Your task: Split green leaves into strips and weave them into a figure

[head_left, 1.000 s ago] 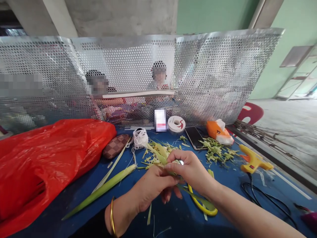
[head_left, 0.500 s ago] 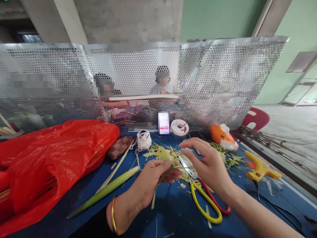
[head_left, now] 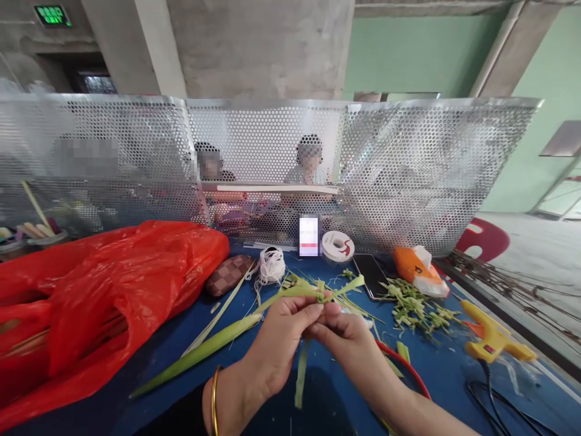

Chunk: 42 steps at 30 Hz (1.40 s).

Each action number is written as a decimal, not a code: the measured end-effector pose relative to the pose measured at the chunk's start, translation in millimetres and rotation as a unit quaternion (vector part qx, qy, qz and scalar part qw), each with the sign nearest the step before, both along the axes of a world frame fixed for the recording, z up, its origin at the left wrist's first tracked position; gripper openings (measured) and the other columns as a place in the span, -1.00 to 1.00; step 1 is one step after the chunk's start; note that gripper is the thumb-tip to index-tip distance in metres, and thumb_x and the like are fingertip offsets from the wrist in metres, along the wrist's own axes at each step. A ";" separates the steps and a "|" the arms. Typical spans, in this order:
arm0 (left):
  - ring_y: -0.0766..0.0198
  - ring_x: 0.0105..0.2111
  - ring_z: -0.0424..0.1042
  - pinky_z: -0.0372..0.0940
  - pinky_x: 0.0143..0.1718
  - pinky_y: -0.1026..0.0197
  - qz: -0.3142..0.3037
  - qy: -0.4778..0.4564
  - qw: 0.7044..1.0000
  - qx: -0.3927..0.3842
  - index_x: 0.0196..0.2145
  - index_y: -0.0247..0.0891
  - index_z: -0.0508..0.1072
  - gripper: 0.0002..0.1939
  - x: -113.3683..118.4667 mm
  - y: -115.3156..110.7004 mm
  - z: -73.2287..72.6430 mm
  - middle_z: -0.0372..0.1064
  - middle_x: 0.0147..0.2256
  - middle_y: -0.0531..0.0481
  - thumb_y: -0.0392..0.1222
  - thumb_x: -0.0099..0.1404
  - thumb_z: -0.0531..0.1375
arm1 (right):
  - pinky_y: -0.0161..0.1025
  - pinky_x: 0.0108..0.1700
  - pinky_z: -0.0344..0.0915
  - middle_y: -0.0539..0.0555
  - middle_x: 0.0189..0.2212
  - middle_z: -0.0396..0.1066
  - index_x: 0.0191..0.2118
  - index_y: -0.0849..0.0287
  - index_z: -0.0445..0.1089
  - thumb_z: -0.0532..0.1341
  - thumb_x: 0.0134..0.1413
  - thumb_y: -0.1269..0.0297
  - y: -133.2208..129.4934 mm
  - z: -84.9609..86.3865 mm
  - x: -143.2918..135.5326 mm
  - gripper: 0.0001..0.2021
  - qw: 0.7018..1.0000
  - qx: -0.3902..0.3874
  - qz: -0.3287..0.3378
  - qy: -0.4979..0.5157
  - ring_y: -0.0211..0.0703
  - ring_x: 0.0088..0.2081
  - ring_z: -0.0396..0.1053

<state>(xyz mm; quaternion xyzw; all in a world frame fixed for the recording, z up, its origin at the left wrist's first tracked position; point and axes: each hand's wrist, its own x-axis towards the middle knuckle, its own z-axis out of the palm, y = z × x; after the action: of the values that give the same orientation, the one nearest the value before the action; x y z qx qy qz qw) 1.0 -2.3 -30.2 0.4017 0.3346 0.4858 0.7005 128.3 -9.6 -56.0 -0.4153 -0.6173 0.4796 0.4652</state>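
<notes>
My left hand point(head_left: 288, 330) pinches a folded green leaf strip point(head_left: 299, 375) whose small knot sticks up above the fingers. One end of it hangs below the hands and others fan out above. Against it, my right hand point(head_left: 347, 345) is closed too, fingertips at the underside of the knot. The scissors point(head_left: 406, 360) lie under my right forearm, with only part of the red handle showing clearly. Leaf scraps point(head_left: 302, 281) are scattered behind my hands. Left of my hands lies a long green leaf bundle point(head_left: 204, 348).
At left lies a red plastic bag point(head_left: 149, 272), beside a checkered pouch point(head_left: 230, 274) and white string point(head_left: 271, 265). Behind stand a lit phone point(head_left: 309, 235) and a tape roll point(head_left: 338, 246). Right are a dark phone point(head_left: 371, 275), tissues point(head_left: 420, 269), and a yellow glue gun point(head_left: 494, 333). A perforated screen point(head_left: 267, 133) closes the back.
My right hand has moved left and down from above the scissors to meet my left hand at the leaf strip. The view has tilted up slightly and turned left.
</notes>
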 end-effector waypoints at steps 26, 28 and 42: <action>0.21 -0.30 0.45 0.29 -0.20 0.24 0.042 0.039 0.998 -0.016 -0.39 -0.30 0.64 -0.85 -2.2 -2.8 6.4 0.54 -0.38 -0.09 -0.17 0.09 0.35 | -0.30 -0.34 0.20 -0.02 -0.52 0.26 -0.48 0.18 0.32 0.11 0.17 0.22 -9.2 -0.4 -1.2 -0.76 0.996 0.061 0.013 -0.064 -0.21 -0.42 0.19; 0.28 -0.38 0.42 0.28 -0.25 0.27 0.046 0.034 0.998 -0.021 -0.36 -0.27 0.63 -0.83 -1.7 -3.6 5.5 0.53 -0.41 -0.05 -0.15 0.07 0.37 | -0.29 -0.33 0.23 0.01 -0.50 0.30 -0.48 0.17 0.31 0.10 0.18 0.19 -9.9 -3.8 -3.8 -0.74 0.994 0.079 -0.003 -0.071 -0.19 -0.40 0.24; 0.26 -0.44 0.47 0.33 -0.26 0.25 0.099 -0.015 0.994 -0.035 -0.49 -0.31 0.55 -0.82 1.8 -3.7 8.7 0.48 -0.57 0.01 -0.27 -0.10 0.43 | -0.30 -0.35 0.18 0.02 -0.52 0.28 -0.52 0.12 0.08 0.02 0.26 0.33 -12.3 -3.4 -1.2 -0.72 0.952 0.231 -0.025 -0.201 -0.19 -0.41 0.22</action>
<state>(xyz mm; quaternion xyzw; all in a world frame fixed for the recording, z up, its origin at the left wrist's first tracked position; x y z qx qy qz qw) 2.8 -6.1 -21.5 0.3344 0.3794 0.5462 0.6677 127.1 -21.9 -59.4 -0.3998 -0.7815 0.2185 0.4263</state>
